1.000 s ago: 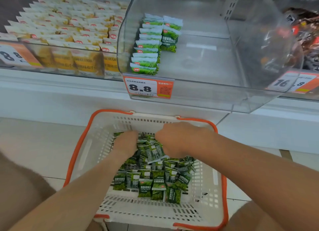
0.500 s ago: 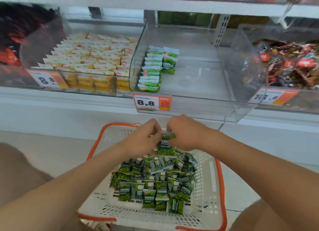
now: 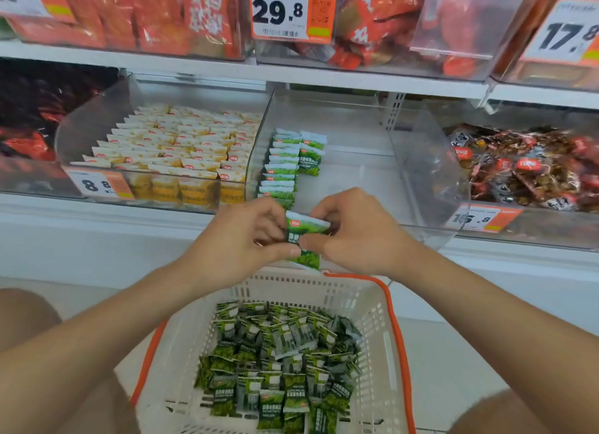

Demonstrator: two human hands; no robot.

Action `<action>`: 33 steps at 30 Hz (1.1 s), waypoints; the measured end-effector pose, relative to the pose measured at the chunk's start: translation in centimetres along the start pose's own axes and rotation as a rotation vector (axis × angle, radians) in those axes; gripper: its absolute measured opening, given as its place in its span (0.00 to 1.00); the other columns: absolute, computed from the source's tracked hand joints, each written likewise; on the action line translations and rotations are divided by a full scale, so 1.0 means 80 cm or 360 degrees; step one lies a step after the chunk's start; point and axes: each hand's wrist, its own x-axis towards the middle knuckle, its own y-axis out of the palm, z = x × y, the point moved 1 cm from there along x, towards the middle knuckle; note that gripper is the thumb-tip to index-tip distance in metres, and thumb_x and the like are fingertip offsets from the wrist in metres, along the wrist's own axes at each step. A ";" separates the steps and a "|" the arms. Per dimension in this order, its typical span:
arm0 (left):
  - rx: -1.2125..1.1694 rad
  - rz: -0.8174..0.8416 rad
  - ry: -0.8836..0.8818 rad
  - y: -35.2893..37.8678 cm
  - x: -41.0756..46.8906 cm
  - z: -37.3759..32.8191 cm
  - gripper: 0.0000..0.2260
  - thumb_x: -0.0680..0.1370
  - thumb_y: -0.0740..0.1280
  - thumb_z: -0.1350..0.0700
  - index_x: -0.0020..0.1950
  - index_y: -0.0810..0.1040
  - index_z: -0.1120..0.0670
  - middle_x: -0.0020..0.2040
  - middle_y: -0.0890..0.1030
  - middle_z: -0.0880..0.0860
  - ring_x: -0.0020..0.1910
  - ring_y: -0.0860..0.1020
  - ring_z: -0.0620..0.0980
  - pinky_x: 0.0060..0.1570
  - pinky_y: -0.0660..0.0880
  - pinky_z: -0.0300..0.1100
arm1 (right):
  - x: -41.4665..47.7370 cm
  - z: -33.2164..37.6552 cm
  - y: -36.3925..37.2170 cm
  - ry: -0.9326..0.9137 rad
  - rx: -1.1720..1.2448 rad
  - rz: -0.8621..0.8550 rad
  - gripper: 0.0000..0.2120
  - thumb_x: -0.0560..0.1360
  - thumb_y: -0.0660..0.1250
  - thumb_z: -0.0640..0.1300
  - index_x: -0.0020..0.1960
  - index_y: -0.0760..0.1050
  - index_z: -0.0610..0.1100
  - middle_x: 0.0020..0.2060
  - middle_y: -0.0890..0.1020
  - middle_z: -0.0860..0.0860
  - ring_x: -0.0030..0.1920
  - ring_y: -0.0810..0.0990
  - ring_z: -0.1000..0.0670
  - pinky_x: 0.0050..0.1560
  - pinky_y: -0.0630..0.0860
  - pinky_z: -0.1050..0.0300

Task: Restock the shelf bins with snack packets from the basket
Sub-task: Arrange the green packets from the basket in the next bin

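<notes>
We face a white shelf point(image 3: 97, 232) over a pale tiled floor point(image 3: 453, 352). Its lower tier carries clear bins side by side. Yellow packs point(image 3: 181, 148) fill the left one and brown packs point(image 3: 525, 171) the right one. The middle bin point(image 3: 356, 177) is mostly bare, with a row point(image 3: 280, 171) of green packets standing along its left wall and two more just beside it. The tier above holds red packs point(image 3: 146, 12) behind a tag point(image 3: 288, 8) reading 29.8. On the floor below us sits a white basket point(image 3: 372, 307) with orange trim, its bottom heaped with loose packets point(image 3: 275, 362).

The packet point(image 3: 306, 231) in our grip is green, with a white band at the top, a red logo and white lettering. Whether others are stacked behind it we cannot tell. It hangs above the basket's far rim, in front of the middle bin's front wall. It stands upright, long axis vertical, white end up, printed face towards us. Our left hand point(image 3: 240, 242) and right hand point(image 3: 353, 235) are close together, each pinching a side of it with curled fingers.
</notes>
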 end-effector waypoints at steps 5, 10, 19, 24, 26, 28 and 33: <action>0.0741 -0.0647 0.0483 -0.023 0.023 0.001 0.07 0.82 0.68 0.46 0.51 0.78 0.48 0.45 0.77 0.43 0.44 0.75 0.42 0.40 0.74 0.47 | 0.046 0.008 -0.027 0.0019 0.0252 -0.0693 0.04 0.71 0.72 0.45 0.41 0.81 0.45 0.30 0.83 0.48 0.33 0.80 0.50 0.36 0.75 0.54; 0.1244 -0.0600 0.0524 -0.021 0.057 0.028 0.11 0.80 0.65 0.48 0.57 0.80 0.53 0.71 0.73 0.55 0.72 0.67 0.59 0.65 0.63 0.57 | 0.121 -0.038 -0.026 0.0146 -0.0137 -0.0670 0.08 0.75 0.75 0.46 0.47 0.81 0.42 0.40 0.84 0.46 0.48 0.82 0.42 0.48 0.78 0.52; 0.1249 -0.0373 0.0335 -0.021 0.080 0.040 0.13 0.74 0.62 0.49 0.54 0.79 0.50 0.79 0.63 0.55 0.77 0.61 0.58 0.65 0.60 0.57 | 0.231 -0.074 0.008 0.0420 -0.0350 -0.0365 0.23 0.76 0.76 0.49 0.68 0.77 0.41 0.63 0.76 0.39 0.64 0.74 0.39 0.50 0.69 0.56; 0.1252 -0.0358 0.0324 -0.021 0.081 0.040 0.11 0.71 0.61 0.49 0.49 0.78 0.50 0.77 0.64 0.54 0.76 0.62 0.57 0.62 0.60 0.55 | 0.255 -0.081 0.008 0.0518 -0.0373 -0.0527 0.17 0.75 0.75 0.46 0.59 0.77 0.40 0.58 0.77 0.39 0.50 0.72 0.42 0.44 0.69 0.55; 0.1243 -0.0353 0.0321 -0.021 0.080 0.040 0.10 0.71 0.62 0.50 0.49 0.78 0.50 0.77 0.64 0.54 0.76 0.61 0.57 0.63 0.60 0.55 | 0.256 -0.081 0.011 0.0491 -0.0402 -0.0470 0.21 0.75 0.77 0.48 0.63 0.76 0.40 0.59 0.76 0.40 0.54 0.74 0.40 0.46 0.69 0.55; 0.1237 -0.0356 0.0328 -0.020 0.079 0.041 0.10 0.72 0.61 0.50 0.49 0.78 0.50 0.78 0.63 0.55 0.77 0.61 0.57 0.63 0.60 0.56 | 0.253 -0.075 0.014 0.0429 -0.0448 -0.0502 0.25 0.75 0.78 0.49 0.65 0.72 0.40 0.57 0.75 0.40 0.55 0.76 0.39 0.47 0.71 0.52; 0.1246 -0.0366 0.0360 -0.018 0.077 0.044 0.10 0.73 0.60 0.50 0.48 0.78 0.50 0.79 0.62 0.54 0.78 0.59 0.56 0.62 0.59 0.55 | 0.249 -0.066 0.017 0.0402 -0.0504 -0.0510 0.19 0.76 0.76 0.46 0.58 0.73 0.38 0.48 0.74 0.42 0.50 0.74 0.39 0.43 0.71 0.49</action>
